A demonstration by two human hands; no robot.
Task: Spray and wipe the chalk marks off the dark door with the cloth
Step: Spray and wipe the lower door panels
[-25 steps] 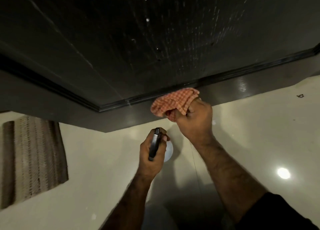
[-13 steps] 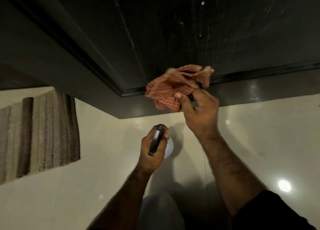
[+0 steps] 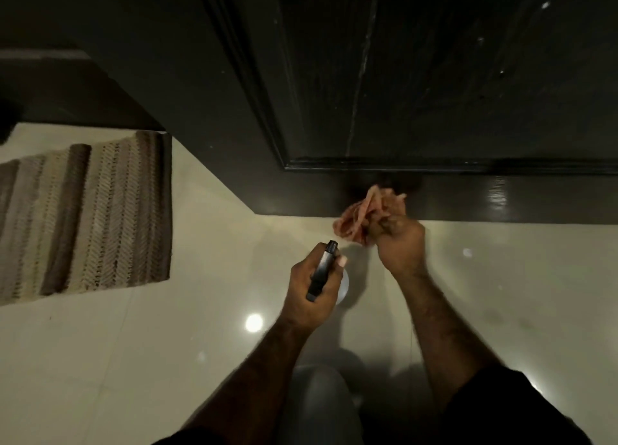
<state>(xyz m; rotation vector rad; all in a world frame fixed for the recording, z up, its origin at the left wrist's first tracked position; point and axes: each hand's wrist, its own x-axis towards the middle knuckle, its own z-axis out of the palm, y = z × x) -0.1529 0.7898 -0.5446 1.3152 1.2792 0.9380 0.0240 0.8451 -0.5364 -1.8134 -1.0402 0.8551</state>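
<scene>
The dark panelled wooden door (image 3: pixel 434 76) fills the top, a pale streak running down its recessed panel; it is rigid and takes firm rubbing. Below, the glossy cream tiled floor (image 3: pixel 133 361) carries a brown striped woven mat (image 3: pixel 87 217) at its left edge. The orange checked cloth (image 3: pixel 359 215), soft and light, is bunched in the right hand (image 3: pixel 399 244), fingers curled round it at the door's bottom rail. The left hand (image 3: pixel 312 285) grips a black-nozzled white spray bottle (image 3: pixel 322 269), likely slick
</scene>
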